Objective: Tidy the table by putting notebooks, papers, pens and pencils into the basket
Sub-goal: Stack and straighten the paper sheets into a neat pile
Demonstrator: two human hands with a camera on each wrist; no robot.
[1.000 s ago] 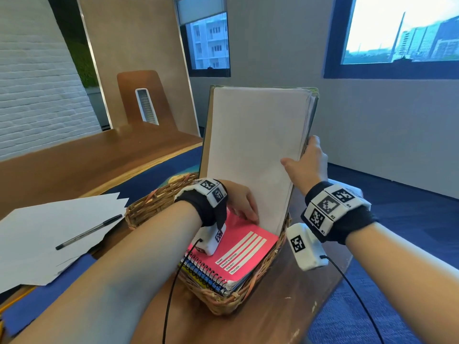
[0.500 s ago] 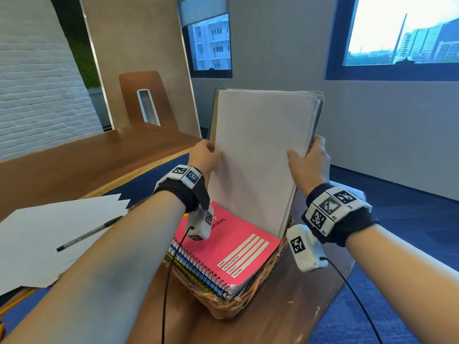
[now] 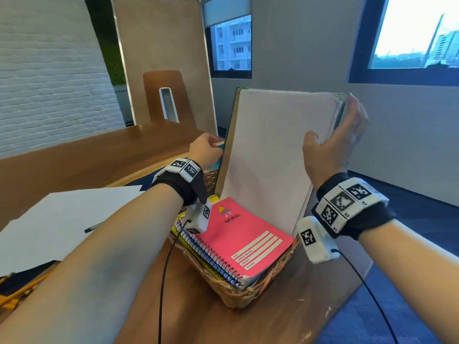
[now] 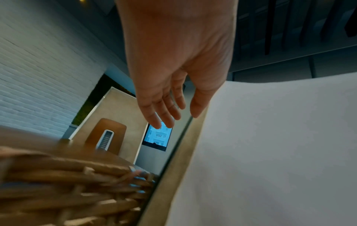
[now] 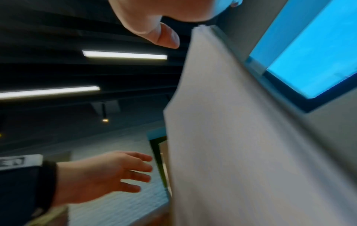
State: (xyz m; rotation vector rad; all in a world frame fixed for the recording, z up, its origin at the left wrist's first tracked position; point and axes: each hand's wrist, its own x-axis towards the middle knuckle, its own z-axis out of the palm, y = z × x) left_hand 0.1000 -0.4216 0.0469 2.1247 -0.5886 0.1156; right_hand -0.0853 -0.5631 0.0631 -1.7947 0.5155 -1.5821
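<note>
A wicker basket point(image 3: 238, 294) stands on the wooden table with a pink spiral notebook point(image 3: 238, 234) lying on other notebooks inside. A thick stack of white papers point(image 3: 270, 155) stands upright in the basket, leaning away from me. My left hand point(image 3: 206, 147) is beside the stack's left edge with straight fingers point(image 4: 164, 110), holding nothing. My right hand point(image 3: 332, 145) is spread at the stack's right edge, its fingers behind the stack. Its thumb point(image 5: 166, 36) stays clear of the paper point(image 5: 241, 137) in front.
Loose white sheets point(image 3: 62, 224) lie on the table at the left with a black pen point(image 3: 93, 228) on them. Yellow pencils point(image 3: 17, 291) lie at the far left edge. A wooden chair point(image 3: 166, 95) stands behind. The table's edge runs close to the basket's right.
My left hand rose from the pink notebook to the stack's left edge, gripped it, then let go. My right hand released its grip on the right edge and spread its fingers higher up.
</note>
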